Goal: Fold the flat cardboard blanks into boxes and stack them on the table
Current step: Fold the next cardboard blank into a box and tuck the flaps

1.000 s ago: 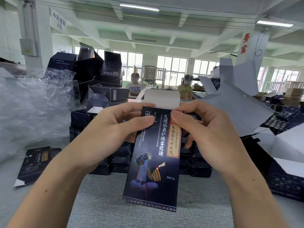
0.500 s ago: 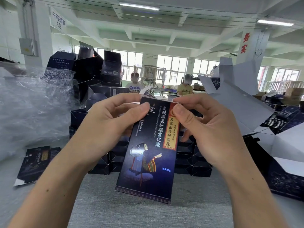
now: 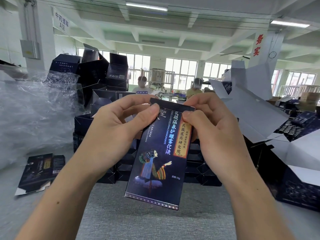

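Dark-blue printed carton [image 3: 155,161] held upright above the grey desk [image 3: 147,222]. Left hand [image 3: 117,129] and right hand [image 3: 213,134] each pinch an upper corner, thumbs in front, probably to tuck the top flap [image 3: 169,104] shut. Inside hidden. Folded boxes [image 3: 197,170] stacked behind; one flat blank [image 3: 41,170] lies on the desk at left.

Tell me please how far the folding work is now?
Done: many folded dark boxes stand stacked at the back of the table. In hand: the left hand and right hand pinch the top of one formed box, its top flap bent over; whether tucked, I cannot tell. Left: stack this box, then fold the flat blank lying at left.
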